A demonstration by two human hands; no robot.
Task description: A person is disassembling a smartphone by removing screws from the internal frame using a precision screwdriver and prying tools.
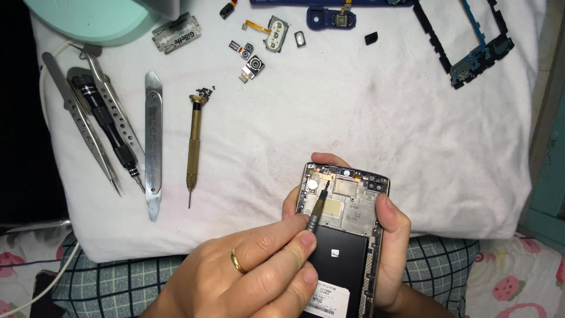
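Phone frame (347, 206) gripped by left hand (391, 253), right hand (259, 271) pinching tweezers (318, 206); brass screwdriver (194, 141) well apart.

Bright, even overhead light, sharp focus, soft shadows, dark left edge.

Tweezers (82, 126), brass screwdriver (193, 147), razor blade (176, 33)

phone (347, 206): held upright in hands | screwdriver (318, 209): tip on upper frame
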